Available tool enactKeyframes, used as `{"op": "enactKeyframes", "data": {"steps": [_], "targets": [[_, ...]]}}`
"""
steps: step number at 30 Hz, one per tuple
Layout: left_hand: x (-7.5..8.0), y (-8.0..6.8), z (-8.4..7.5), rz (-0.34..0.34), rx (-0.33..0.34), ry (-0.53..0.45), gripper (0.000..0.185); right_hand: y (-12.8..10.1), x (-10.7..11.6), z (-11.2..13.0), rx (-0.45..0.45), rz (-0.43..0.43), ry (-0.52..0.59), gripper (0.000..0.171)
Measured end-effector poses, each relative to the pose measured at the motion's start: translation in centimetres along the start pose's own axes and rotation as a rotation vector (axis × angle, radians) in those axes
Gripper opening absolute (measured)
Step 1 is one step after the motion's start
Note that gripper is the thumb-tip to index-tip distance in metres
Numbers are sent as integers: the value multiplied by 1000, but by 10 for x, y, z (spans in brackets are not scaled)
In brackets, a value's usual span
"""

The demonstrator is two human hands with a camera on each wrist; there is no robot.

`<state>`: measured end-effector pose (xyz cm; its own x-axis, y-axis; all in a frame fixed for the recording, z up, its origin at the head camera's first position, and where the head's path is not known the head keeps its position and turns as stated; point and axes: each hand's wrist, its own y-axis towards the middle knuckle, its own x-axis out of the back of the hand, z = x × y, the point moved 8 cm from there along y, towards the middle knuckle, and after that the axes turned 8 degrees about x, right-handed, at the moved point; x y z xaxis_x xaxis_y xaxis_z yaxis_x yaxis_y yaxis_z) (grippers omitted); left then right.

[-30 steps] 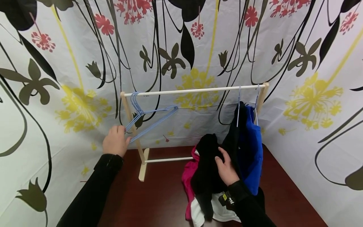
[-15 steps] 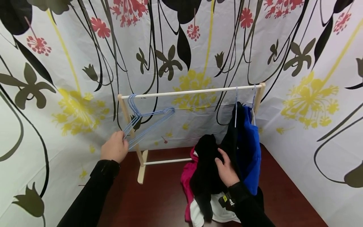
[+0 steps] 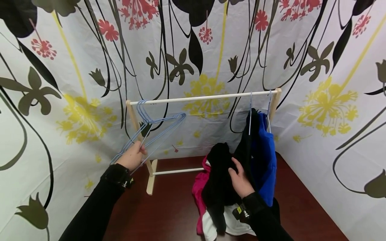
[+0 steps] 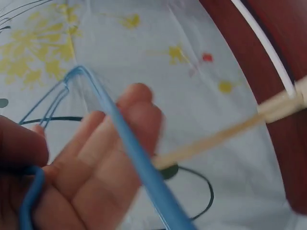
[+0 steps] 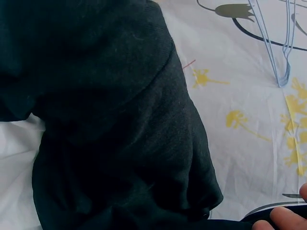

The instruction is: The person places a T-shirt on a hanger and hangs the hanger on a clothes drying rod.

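Several blue wire hangers (image 3: 163, 125) hang at the left end of a small wooden rack's top rail (image 3: 205, 97). My left hand (image 3: 132, 156) grips the lower end of one of them; in the left wrist view the blue wire (image 4: 139, 163) crosses my fingers (image 4: 96, 163). My right hand (image 3: 239, 179) holds a black garment (image 3: 218, 174) raised over a pile in front of the rack. That black cloth (image 5: 105, 120) fills the right wrist view, with a fingertip (image 5: 283, 218) at its lower edge.
A black and a blue garment (image 3: 266, 160) hang on hangers at the rail's right end. Pink cloth (image 3: 200, 187) and white cloth (image 3: 232, 224) lie under the black one on the dark red table (image 3: 169, 214). A floral curtain (image 3: 75, 100) surrounds the table closely.
My left hand has slid down and to the right along the hangers, drawing one hanger's lower end toward me. My right hand has stayed on the black garment.
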<state>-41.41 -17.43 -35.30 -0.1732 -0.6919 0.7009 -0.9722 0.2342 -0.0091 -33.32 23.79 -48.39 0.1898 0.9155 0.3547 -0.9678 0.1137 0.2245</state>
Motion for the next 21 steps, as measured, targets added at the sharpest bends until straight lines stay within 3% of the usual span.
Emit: {"op": "enactKeyframes", "data": {"steps": [3, 8, 14, 17, 21], "targets": [[-7, 2, 0, 55, 52, -101, 22, -1, 0, -1, -7, 2, 9, 56], [-13, 3, -1, 80, 94, -153, 27, -3, 1, -4, -27, 14, 29, 56], [-8, 3, 0, -6, 76, -64, 15, -4, 1, -7, -38, 24, 33, 57], [-5, 2, 3, -46, 78, -8, 16, -4, 1, -7, -43, 24, 28, 57], [-4, 1, 6, -66, 87, -12, 26, -5, 1, -8, -47, 17, 17, 57]]}}
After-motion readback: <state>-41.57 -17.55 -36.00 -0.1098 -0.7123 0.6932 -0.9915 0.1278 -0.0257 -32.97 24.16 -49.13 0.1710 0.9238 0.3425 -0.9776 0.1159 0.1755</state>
